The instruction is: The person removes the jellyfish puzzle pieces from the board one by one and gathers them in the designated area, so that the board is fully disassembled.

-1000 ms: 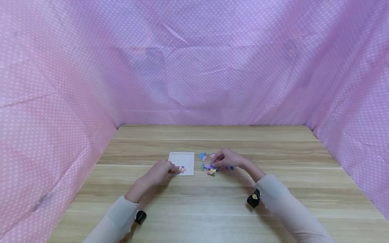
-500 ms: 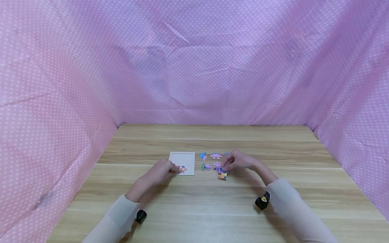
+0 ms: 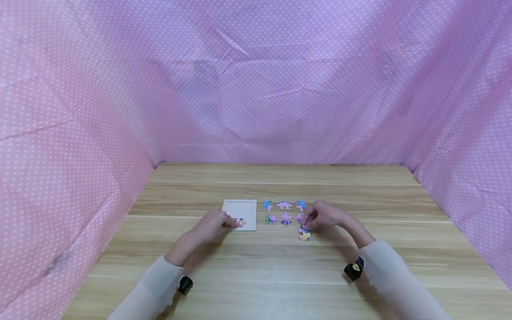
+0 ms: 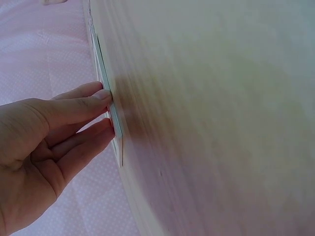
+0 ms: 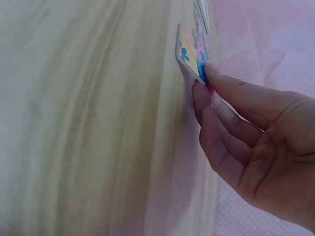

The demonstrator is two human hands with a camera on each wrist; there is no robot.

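My left hand (image 3: 213, 226) is at the lower left of a white puzzle frame (image 3: 251, 214). Its fingertips pinch a small pinkish puzzle piece (image 3: 241, 222) lying inside. In the left wrist view, thumb and fingers meet the frame's edge (image 4: 116, 120), and the piece is hidden. My right hand (image 3: 325, 214) pinches a yellow-and-blue puzzle piece (image 3: 305, 235) between thumb and fingers, just in front of the loose pieces. The right wrist view shows this piece (image 5: 185, 46) tilted, one corner at the fingertips.
Loose puzzle pieces lie in two rows right of the frame, among them a pink piece (image 3: 284, 205), a blue corner piece (image 3: 267, 205) and a green-and-purple piece (image 3: 271, 219). The wooden table (image 3: 256, 275) ends at a pink dotted curtain (image 3: 256, 111).
My right hand has moved right and slightly nearer with the yellow-and-blue puzzle piece, baring several pieces in the rows. My left hand has stayed at the frame.
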